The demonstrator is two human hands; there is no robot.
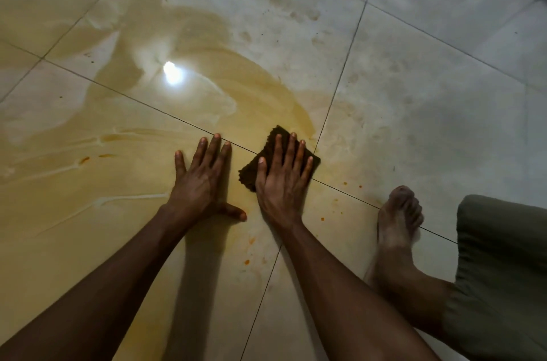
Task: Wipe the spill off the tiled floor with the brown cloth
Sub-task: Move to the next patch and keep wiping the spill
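A small folded brown cloth (pixel 273 135) lies flat on the tiled floor (pixel 414 79) near the middle of the head view. My right hand (pixel 284 180) presses down on it, palm flat and fingers spread. My left hand (pixel 204 180) rests flat on the bare tile just left of the cloth, fingers apart, holding nothing. A wide yellowish-brown spill (pixel 260 91) spreads across the tiles ahead of and to the left of the cloth, with smeared streaks at the left.
My bare right foot (pixel 398 221) stands on the floor to the right of the cloth, with a dark green trouser leg (pixel 500 272) beside it. Small orange specks (pixel 247 262) dot the tile near my arms. A bright light reflection (pixel 173 72) shines in the spill.
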